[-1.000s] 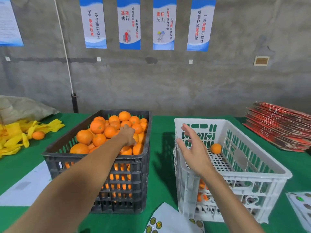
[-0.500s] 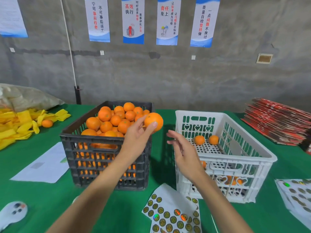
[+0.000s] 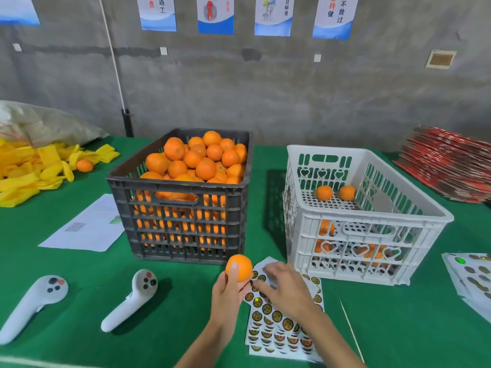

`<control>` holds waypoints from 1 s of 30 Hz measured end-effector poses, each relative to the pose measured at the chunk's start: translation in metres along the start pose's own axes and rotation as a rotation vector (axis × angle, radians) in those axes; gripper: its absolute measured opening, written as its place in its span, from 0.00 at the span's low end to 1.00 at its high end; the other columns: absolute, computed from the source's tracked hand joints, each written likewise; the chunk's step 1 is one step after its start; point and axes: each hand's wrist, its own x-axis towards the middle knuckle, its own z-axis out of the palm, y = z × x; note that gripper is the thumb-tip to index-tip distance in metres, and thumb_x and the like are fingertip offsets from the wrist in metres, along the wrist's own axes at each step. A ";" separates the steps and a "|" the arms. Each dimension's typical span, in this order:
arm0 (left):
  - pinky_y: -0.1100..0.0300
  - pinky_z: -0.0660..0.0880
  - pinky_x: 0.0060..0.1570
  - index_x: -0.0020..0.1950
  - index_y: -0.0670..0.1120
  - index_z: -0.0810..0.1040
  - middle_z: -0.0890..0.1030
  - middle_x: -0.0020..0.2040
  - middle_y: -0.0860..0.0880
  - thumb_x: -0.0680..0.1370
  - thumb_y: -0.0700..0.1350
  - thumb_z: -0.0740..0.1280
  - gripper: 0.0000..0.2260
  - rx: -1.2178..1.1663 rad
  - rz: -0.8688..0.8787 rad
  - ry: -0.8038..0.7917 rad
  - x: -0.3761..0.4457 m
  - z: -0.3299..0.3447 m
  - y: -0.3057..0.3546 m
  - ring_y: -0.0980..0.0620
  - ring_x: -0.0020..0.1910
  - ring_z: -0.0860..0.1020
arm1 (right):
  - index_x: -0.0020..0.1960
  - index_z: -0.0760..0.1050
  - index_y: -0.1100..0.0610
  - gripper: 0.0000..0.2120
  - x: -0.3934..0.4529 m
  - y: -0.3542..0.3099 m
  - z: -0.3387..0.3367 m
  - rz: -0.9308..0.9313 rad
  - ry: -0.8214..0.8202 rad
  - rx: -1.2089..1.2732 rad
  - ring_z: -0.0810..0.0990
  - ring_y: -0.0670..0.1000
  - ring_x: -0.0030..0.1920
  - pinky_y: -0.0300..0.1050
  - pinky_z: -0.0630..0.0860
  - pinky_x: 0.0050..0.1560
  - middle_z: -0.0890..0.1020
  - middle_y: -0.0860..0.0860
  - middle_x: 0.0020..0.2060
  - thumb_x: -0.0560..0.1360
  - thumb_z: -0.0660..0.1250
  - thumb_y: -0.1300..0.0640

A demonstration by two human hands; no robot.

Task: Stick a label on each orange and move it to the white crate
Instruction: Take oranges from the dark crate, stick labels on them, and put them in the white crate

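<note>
My left hand [image 3: 228, 297] grips one orange [image 3: 240, 266] by thumb and fingers, raised just in front of the black crate [image 3: 180, 185], which is heaped with oranges [image 3: 198, 160]. My right hand [image 3: 287, 288] lies with spread fingers on the label sheet [image 3: 276, 329], its fingertips on the round labels near the held orange. To the right stands the white crate [image 3: 372, 214]; two oranges [image 3: 324, 193] show on its floor at the back and more show through its front wall.
Two white controllers [image 3: 34, 304] [image 3: 132, 296] lie on the green table at the left front. A paper sheet [image 3: 87, 227], yellow wrappers [image 3: 32, 168] with a loose orange [image 3: 85, 166], red card stack [image 3: 451, 163], more label sheets [image 3: 473, 277] and a thin stick [image 3: 352, 330] surround the crates.
My left hand took an orange from the black crate and brought it down toward me. My right hand dropped from beside the white crate onto the label sheet. The view tilted down.
</note>
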 end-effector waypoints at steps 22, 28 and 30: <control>0.47 0.72 0.73 0.66 0.52 0.69 0.82 0.64 0.44 0.79 0.60 0.66 0.20 0.007 -0.085 0.052 -0.005 0.002 -0.004 0.49 0.59 0.85 | 0.51 0.84 0.43 0.09 -0.011 -0.019 0.013 0.071 0.346 0.650 0.79 0.37 0.59 0.38 0.73 0.62 0.84 0.35 0.54 0.82 0.68 0.54; 0.49 0.79 0.64 0.69 0.49 0.73 0.82 0.63 0.42 0.79 0.56 0.68 0.21 -0.115 -0.048 0.039 -0.002 0.011 0.009 0.47 0.57 0.85 | 0.55 0.85 0.40 0.12 -0.009 -0.044 -0.009 -0.007 0.219 0.951 0.79 0.40 0.64 0.32 0.74 0.62 0.83 0.39 0.60 0.83 0.66 0.55; 0.50 0.82 0.56 0.69 0.50 0.76 0.83 0.62 0.41 0.83 0.52 0.66 0.16 -0.188 -0.031 0.020 -0.002 0.017 0.017 0.45 0.57 0.85 | 0.55 0.85 0.39 0.11 -0.007 -0.048 -0.015 -0.021 0.244 0.957 0.79 0.41 0.64 0.35 0.75 0.62 0.83 0.39 0.60 0.83 0.65 0.53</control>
